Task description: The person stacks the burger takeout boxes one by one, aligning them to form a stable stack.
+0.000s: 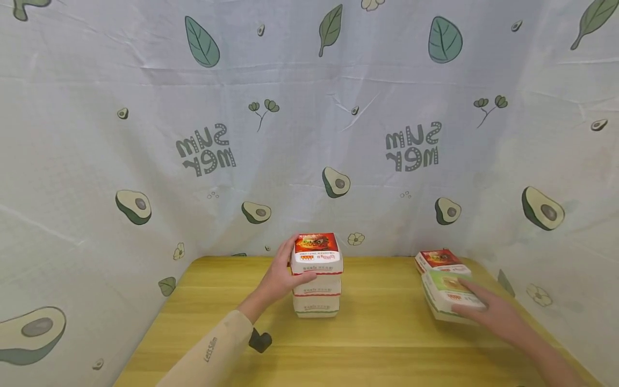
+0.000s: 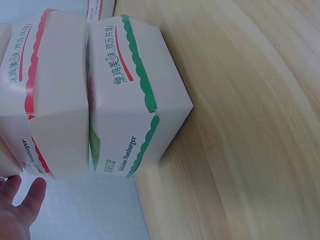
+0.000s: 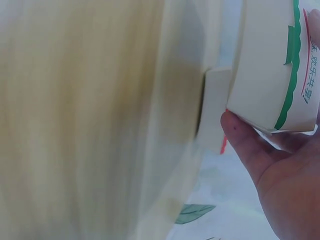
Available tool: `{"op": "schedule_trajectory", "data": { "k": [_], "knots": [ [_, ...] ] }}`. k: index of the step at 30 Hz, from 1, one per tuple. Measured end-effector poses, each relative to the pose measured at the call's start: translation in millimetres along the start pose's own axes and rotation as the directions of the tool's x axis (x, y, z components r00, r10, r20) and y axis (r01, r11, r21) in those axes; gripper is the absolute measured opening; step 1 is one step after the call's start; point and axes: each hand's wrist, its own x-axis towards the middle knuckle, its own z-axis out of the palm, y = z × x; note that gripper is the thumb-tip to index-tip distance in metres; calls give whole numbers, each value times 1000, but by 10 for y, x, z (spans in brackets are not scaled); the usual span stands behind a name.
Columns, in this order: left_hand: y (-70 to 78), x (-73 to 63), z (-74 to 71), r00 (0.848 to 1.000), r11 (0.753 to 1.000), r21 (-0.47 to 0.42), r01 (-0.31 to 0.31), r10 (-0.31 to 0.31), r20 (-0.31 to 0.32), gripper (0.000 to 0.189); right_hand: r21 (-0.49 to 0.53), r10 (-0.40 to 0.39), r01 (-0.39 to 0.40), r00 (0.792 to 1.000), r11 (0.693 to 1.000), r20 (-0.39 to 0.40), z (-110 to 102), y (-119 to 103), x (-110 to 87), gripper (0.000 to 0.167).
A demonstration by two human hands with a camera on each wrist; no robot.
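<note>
A stack of three hamburger boxes stands mid-table. Its top one is a red-lidded hamburger box [image 1: 316,253], which my left hand [image 1: 282,274] grips by the left side, thumb across the front. Under it are a red-trimmed box [image 2: 55,95] and, at the bottom, a green-trimmed box [image 2: 135,95]. On the right, my right hand [image 1: 493,312] holds a green-lidded hamburger box [image 1: 442,287], tilted, with the thumb at its front and fingers along its far right side. Behind that box, another red-lidded box [image 1: 442,258] rests on the table, partly hidden by it.
The wooden table [image 1: 377,328] ends at a printed cloth [image 1: 300,145] hanging behind it and along both sides. A small black object [image 1: 260,341] lies beside my left forearm, in front of the stack and to its left.
</note>
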Motion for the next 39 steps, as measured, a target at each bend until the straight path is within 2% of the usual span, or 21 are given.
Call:
{"op": "schedule_trajectory", "data": {
  "k": [6,10,23,31,39],
  "knots": [
    [-50,-40,20,1000,1000,1,5,-5,2,103,-11,-57,57,998,998,-28,21,-100,-9,91],
    [-65,-51,27,1000,1000,-1,8,-8,-2,104,-7,-50,50,999,999,-20,13,-164,-4,91],
    [6,-29,11,1000,1000,-6,16,-16,4,103,29,-97,98,994,995,-42,-48,-312,42,87],
    [-3,-35,0,1000,1000,3,26,-26,8,102,-5,-105,105,994,994,-33,-62,-428,98,90],
    [20,-14,-11,1000,1000,-10,17,-17,3,100,16,-171,171,985,985,-38,-104,-573,169,88]
  ]
}}
